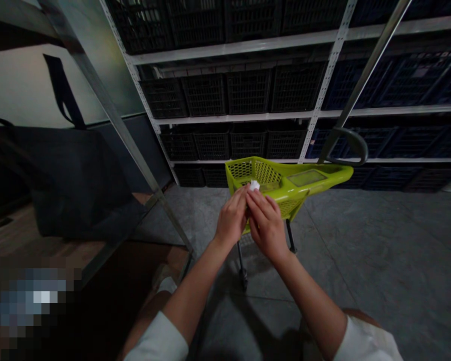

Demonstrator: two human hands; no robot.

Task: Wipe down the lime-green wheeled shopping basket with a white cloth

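Note:
My left hand point(232, 218) and my right hand point(265, 223) are pressed together in front of me, fingers pinched round a small white object point(254, 185) that sticks out at the fingertips. I cannot make out what the white thing is. Just beyond the hands stands a lime-green shopping cart point(308, 183) with a mesh basket, black legs and wheels, and a dark curved handle point(351, 143) on a metal pole. The white object is held over the near rim of the basket.
White metal shelving point(248, 116) with rows of black and dark blue plastic crates fills the back wall. A slanted metal upright point(135, 150) runs down at the left, with a dark bag point(71, 175) on a wooden surface behind it. The floor point(379, 260) is grey concrete.

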